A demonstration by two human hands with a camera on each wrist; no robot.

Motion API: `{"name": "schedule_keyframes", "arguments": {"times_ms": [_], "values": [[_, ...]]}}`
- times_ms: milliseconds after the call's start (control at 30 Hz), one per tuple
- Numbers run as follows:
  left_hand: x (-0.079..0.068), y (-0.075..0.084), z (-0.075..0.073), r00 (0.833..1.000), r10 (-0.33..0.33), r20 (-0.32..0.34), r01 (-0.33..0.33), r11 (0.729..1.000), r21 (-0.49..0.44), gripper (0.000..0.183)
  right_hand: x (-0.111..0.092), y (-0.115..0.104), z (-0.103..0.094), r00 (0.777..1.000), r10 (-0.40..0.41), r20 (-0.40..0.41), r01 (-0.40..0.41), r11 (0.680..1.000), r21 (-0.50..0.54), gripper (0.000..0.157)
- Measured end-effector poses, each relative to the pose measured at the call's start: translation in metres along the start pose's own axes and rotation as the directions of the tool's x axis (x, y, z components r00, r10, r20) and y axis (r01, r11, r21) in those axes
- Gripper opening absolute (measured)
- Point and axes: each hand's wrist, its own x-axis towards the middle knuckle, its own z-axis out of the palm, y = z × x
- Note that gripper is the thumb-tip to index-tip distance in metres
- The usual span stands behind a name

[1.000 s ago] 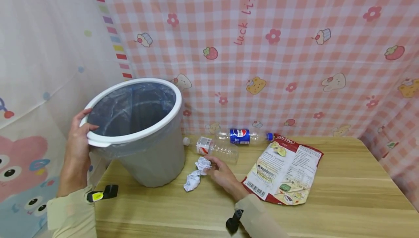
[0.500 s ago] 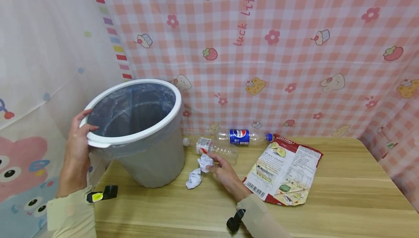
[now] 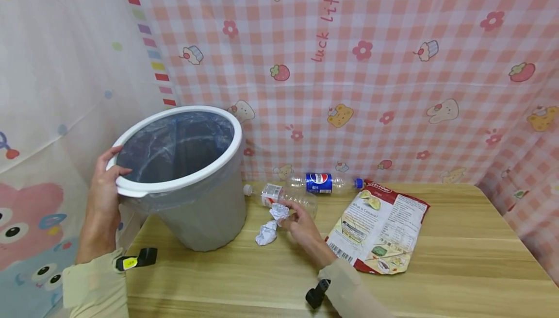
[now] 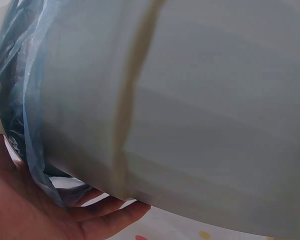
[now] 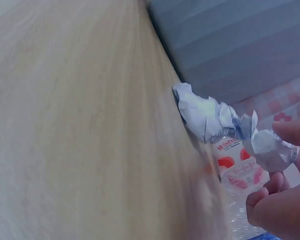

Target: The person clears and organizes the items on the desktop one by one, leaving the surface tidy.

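My left hand [image 3: 105, 192] grips the white rim of a grey trash bin [image 3: 209, 221], thumb over the edge; in the left wrist view the fingers [image 4: 115, 215] lie along its outer side. A bluish plastic liner [image 4: 34, 95] hangs over the lip. With my right hand [image 3: 303, 230] I pinch one end of a crumpled white paper [image 3: 266, 233], which is twisted narrow in the middle. Its other lump hangs near the tabletop in the right wrist view; whether it touches the wood I cannot tell. Behind it lies a clear bottle [image 3: 301, 201] with a white cap.
A second clear bottle [image 3: 320, 182] with a blue label and blue cap lies along the back edge. To the right, a red and white chips bag [image 3: 380, 230] lies flat on the wooden table [image 3: 463, 250]. Printed curtains [image 3: 393, 85] hang behind and at both sides.
My right hand and the crumpled paper have shifted a little to the right and away from the bin. The left hand and the trash bin have stayed nearly still.
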Motion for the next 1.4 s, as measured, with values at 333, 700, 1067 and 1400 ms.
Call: {"name": "schedule_keyframes", "arguments": {"times_ms": [333, 700, 1067, 1400], "values": [[0.001, 0.002, 0.001, 1.0, -0.002, -0.003, 0.002, 1.0, 0.004, 0.055, -0.001, -0.021, -0.015, 0.994, -0.107, -0.014, 0.102, 0.973, -0.208, 0.055], [0.002, 0.004, 0.001, 1.0, -0.003, -0.001, 0.003, 1.0, 0.012, 0.055, 0.008, -0.055, -0.031, 0.98, -0.191, -0.054, 0.178, 0.965, -0.191, 0.051], [0.001, 0.002, -0.001, 1.0, -0.019, 0.01, 0.019, 1.0, 0.013, 0.055, 0.007, -0.086, -0.04, 0.99, -0.14, -0.034, 0.139, 0.989, -0.04, 0.053], [0.001, 0.0, 0.0, 1.0, -0.006, -0.005, 0.006, 0.999, 0.032, 0.055, 0.006, -0.116, -0.043, 0.988, -0.155, -0.019, 0.155, 0.988, -0.008, 0.051]]}}
